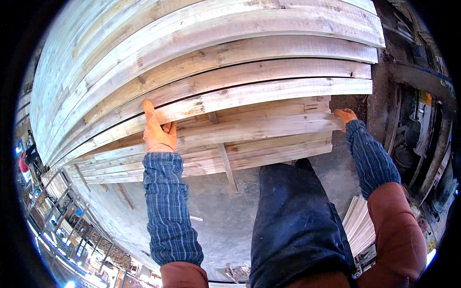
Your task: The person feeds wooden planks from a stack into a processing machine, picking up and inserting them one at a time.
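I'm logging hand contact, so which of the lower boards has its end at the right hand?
The pale one reaching the right hand; its end juts farther right than the other lower boards.

Cool, bright light bleaches the left end of the sawn-plank stack (225,24); the space right of it is dim. Below-left of it, small white glare spots burn out and fine detail softens. Fisheye distortion bows the stack's edges inside a black rim.

2 blue, pale-striped, gathered oversleeves (168,206) meet reddish-brown sleeves (396,225), worn with a dark navy lower garment (295,221).
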{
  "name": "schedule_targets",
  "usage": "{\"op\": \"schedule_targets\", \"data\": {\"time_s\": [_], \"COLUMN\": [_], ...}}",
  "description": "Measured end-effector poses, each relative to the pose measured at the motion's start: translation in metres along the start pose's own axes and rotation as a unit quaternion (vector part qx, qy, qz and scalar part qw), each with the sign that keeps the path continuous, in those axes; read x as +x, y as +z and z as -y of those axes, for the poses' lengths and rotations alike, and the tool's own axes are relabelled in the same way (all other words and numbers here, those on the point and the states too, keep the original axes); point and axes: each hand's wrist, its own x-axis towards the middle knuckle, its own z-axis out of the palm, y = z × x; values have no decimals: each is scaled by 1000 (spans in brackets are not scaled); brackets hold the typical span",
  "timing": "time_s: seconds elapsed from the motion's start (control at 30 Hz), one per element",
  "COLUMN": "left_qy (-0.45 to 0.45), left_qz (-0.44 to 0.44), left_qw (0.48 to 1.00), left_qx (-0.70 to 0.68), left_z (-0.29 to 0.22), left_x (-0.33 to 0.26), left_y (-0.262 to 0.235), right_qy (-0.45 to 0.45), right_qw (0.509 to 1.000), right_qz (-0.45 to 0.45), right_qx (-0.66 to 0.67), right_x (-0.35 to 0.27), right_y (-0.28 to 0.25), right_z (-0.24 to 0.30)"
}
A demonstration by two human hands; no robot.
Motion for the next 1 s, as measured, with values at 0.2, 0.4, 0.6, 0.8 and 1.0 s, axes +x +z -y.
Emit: {"op": "schedule_targets", "data": {"time_s": [0.2,0.4,0.6,0.8,1.0], "left_qy": [-5,-4,9,-1,-10], "left_qz": [-4,6,-27,14,26], "left_qw": [1000,998,998,996,997], "left_qx": [-14,-56,-52,-88,-66], "left_z": [-3,-2,2,-1,-11], "left_x": [-3,0,2,-5,-14], "left_y": [5,1,6,0,-8], "right_qy": [-43,-113,-495,-396,-450], "right_qw": [997,991,833,899,872], "right_qz": [-22,-69,-184,-12,-56], "right_qx": [65,-15,165,189,182], "right_x": [-2,28,-74,-102,-60], "right_y": [-1,23,-27,-62,-69], "right_z": [-33,-61,46,143,116]}}
